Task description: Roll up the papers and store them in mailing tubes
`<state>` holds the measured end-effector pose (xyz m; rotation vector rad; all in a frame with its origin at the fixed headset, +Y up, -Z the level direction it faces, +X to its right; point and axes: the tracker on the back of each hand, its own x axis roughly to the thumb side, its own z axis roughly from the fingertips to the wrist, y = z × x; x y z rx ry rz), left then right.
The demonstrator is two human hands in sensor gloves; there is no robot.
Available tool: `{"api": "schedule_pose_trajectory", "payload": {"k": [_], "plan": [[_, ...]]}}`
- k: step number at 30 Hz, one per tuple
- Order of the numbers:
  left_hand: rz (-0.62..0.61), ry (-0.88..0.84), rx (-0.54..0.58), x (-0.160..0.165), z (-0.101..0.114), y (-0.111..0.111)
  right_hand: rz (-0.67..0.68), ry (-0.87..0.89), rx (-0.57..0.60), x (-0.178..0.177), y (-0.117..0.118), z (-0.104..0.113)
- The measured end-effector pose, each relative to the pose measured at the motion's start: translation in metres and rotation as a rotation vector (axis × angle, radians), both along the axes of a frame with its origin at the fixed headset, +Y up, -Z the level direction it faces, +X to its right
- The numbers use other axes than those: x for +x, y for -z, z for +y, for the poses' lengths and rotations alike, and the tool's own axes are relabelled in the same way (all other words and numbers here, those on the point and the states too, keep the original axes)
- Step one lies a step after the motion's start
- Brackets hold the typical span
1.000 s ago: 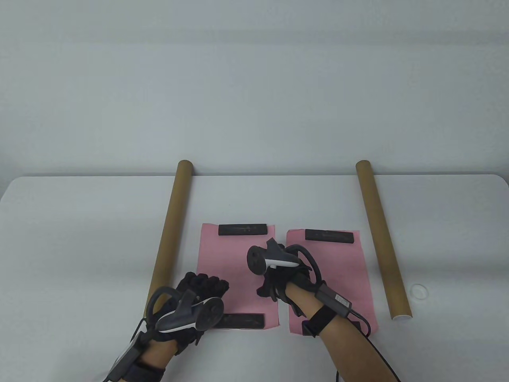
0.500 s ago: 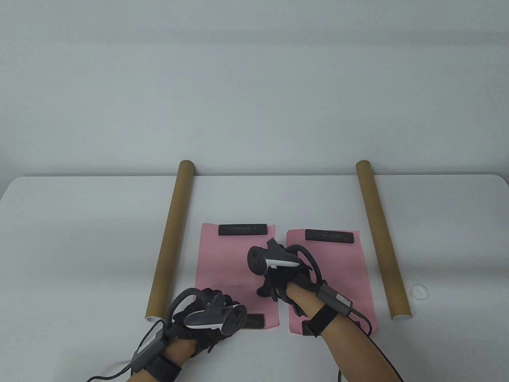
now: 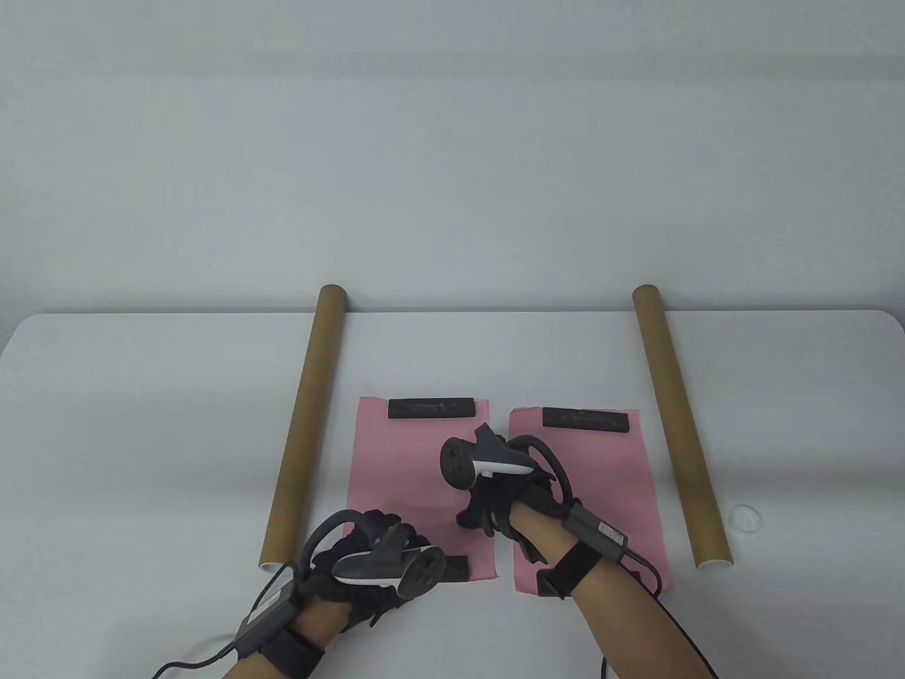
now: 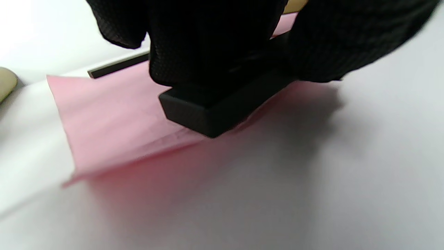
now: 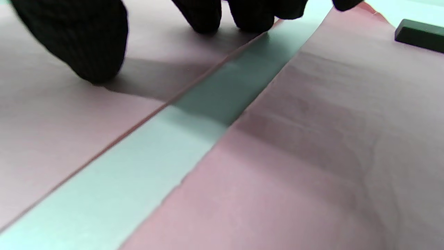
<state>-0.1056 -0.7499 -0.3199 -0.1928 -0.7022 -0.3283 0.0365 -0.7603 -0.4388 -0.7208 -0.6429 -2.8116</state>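
Two pink papers lie flat side by side, the left paper and the right paper. A black weight bar holds the left paper's far end, and another bar holds the right paper's. My left hand grips the near black bar on the left paper's near edge, fingers curled over it. My right hand presses its fingertips onto the left paper by its right edge. Two brown mailing tubes, left tube and right tube, flank the papers.
A small white tube cap lies on the white table right of the right tube. A narrow strip of table shows between the papers. Cables trail from both wrists toward the near edge.
My left hand has moved right from the left paper's near left corner onto the near black bar and curled round it. The right hand has stayed put.
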Motion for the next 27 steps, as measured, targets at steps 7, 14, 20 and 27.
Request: {"api": "schedule_pose_trajectory", "payload": {"k": [7, 14, 20, 27], "plan": [[-0.055, -0.002, -0.037, 0.0, 0.002, -0.015, -0.001, -0.001, -0.01, 0.0, 0.0, 0.0], [-0.081, 0.024, -0.049, 0.004, -0.005, -0.023, -0.004, -0.005, -0.012, 0.0, 0.001, 0.0], [-0.062, 0.044, -0.046, 0.005, -0.008, -0.023, -0.005, 0.0, -0.012, 0.0, 0.001, 0.0], [-0.012, -0.005, -0.074, -0.006, 0.001, -0.018, -0.008, -0.001, -0.011, 0.0, 0.001, 0.0]]}}
